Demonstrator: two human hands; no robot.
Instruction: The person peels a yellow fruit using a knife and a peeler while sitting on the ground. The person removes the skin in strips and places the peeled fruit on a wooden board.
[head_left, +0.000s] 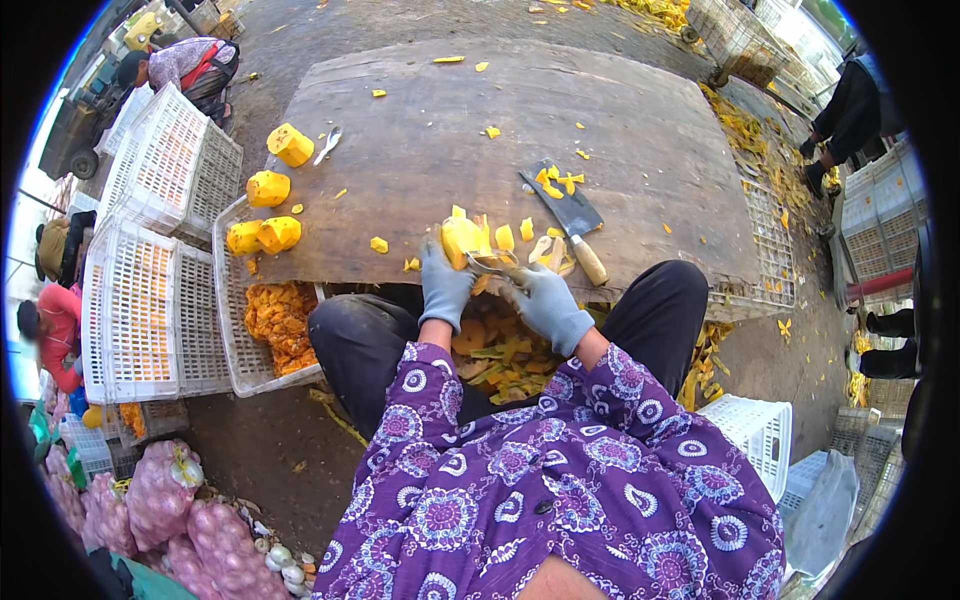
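My left hand (445, 281), in a light grey glove, grips a chunk of peeled pumpkin (459, 238) at the near edge of the wooden board (420, 172). In my right hand (541, 300), gloved alike, is a metal peeler (491, 262), its blade end against the pumpkin's near side. Cut orange pieces (505, 238) lie just right of it. Farther right, a cleaver (568, 210) with a wooden handle rests on the board with scraps on its blade. Several peeled pumpkin pieces (290, 145) stand along the left edge, near a white spoon (328, 145).
A white crate (232, 300) with orange pumpkin pulp (281, 322) stands at the board's left. Stacked white crates (131, 315) rise beyond it. Peelings (517, 360) lie between my knees. Net bags of onions (161, 487) sit lower left. Other people are at both sides, one bending (184, 64).
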